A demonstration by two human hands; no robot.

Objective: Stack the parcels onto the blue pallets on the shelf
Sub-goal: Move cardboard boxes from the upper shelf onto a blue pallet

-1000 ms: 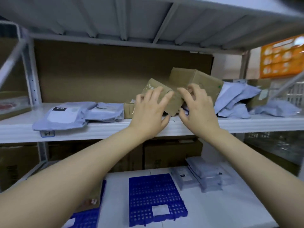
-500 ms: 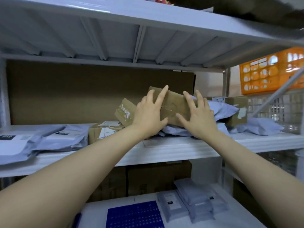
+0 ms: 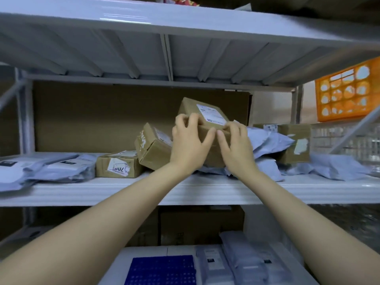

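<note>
A brown cardboard parcel (image 3: 207, 113) with a white label sits tilted on the middle shelf (image 3: 185, 191), resting on grey mailer bags. My left hand (image 3: 188, 146) and my right hand (image 3: 236, 148) both grip its near side, fingers curled over the top edge. A second tilted box (image 3: 151, 148) leans just left of it, and a small flat box (image 3: 119, 166) lies further left. A blue pallet (image 3: 162, 270) lies on the lower shelf at the bottom of the view, nothing on the part that shows.
Grey mailer bags (image 3: 41, 169) lie at the shelf's left, more bags (image 3: 333, 168) and a taped box (image 3: 296, 145) at its right. Stacked grey bags (image 3: 242, 262) lie beside the pallet. An orange crate (image 3: 347, 93) hangs at the right. The upper shelf sits low overhead.
The view has tipped upward. Both hands have closed over the top edge of the labelled parcel, which now stands higher with its label face showing.
</note>
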